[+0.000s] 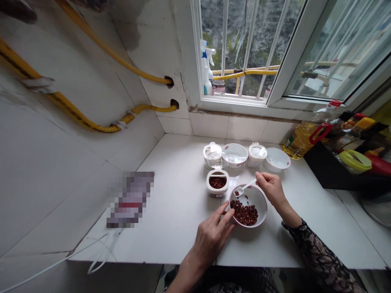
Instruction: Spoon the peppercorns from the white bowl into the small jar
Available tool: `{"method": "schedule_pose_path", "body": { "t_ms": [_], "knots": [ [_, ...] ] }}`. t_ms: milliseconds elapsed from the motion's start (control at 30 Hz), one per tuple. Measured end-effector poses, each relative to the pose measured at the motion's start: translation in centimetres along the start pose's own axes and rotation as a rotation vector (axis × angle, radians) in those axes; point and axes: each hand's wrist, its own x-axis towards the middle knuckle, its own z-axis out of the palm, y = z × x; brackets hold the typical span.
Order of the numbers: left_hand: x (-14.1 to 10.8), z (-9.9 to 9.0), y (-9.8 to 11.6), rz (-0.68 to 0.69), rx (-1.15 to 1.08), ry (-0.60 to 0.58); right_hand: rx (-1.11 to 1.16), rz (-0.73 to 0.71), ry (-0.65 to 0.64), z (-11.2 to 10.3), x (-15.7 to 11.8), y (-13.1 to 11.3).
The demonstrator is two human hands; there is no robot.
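Note:
A white bowl (262,206) with a pink rim stands on the counter, holding reddish-brown dried grains (247,215) that look like Sichuan peppercorns. At its left side my left hand (210,234) grips the rim, fingertips against the edge. My right hand (271,188) is closed in a pinch around the handle of a small white spoon (240,190). The spoon tilts down over the bowl's far left part, with a few grains in its scoop. Just behind the bowl, to the left, a seasoning box (217,192) with its clear lid raised contains the same grains.
Along the back stand two more seasoning boxes (257,154) and two white bowls (277,159). An oil bottle (295,140) and a black rack (320,165) of bottles are at the right. A blurred flat object (131,199) with a white cable lies left. Yellow pipes (104,128) run along the wall.

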Motion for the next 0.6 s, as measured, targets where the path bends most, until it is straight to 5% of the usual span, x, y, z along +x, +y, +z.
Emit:
{"method": "schedule_pose_path", "body": {
  "t_ms": [100, 233, 367, 467, 600],
  "knots": [
    [0.0, 0.0, 0.0, -0.001, 0.006, -0.001, -0.114, -0.2, 0.056, 0.9, 0.8, -2.0],
    [0.1, 0.1, 0.1, 0.007, 0.013, 0.005, -0.381, -0.656, 0.203, 2.8, 1.5, -4.1],
    [0.2, 0.1, 0.1, 0.005, 0.019, 0.022, -0.605, -1.047, 0.178, 4.1, 1.4, -4.8],
    [0.2, 0.1, 0.1, 0.01, 0.019, 0.023, -0.62, -1.074, 0.178, 3.4, 1.1, -4.7],
    [0.0, 0.2, 0.0, 0.01, 0.02, 0.02, -0.5, -0.909, 0.225, 0.8, 0.8, -4.0]
  ]
}}
